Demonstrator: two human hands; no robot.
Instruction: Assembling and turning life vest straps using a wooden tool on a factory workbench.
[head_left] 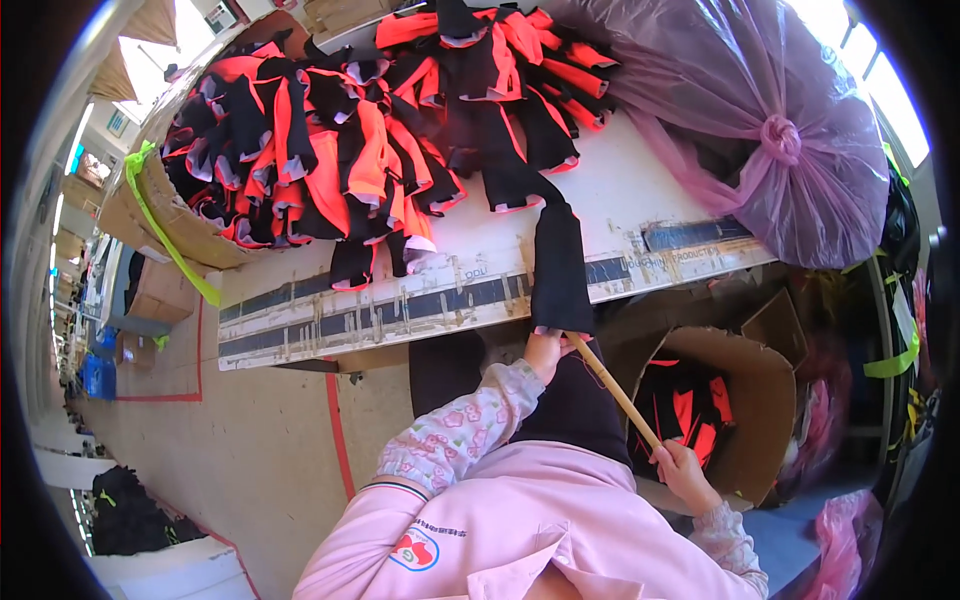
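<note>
A long black fabric piece (562, 260) hangs over the near edge of the table, joined at its upper end to the pile behind it. My left hand (545, 354) is closed on its lower hem, at the left corner. In my right hand (684, 474), the fingers wrap round the lower end of a wooden stick (620, 396). The stick slants up to the left, its far tip meeting the hem beside my left fingers. Whether the tip is inside the fabric I cannot tell. More black and bright orange-red fabric pieces (325, 165) lie heaped on the table.
The white table (480, 245) has a worn, taped front edge. At its right sits a tied pink plastic bag (725, 120). Below, to my right, an open cardboard box (765, 425) holds black and red pieces. A dark heap (140, 515) lies far left.
</note>
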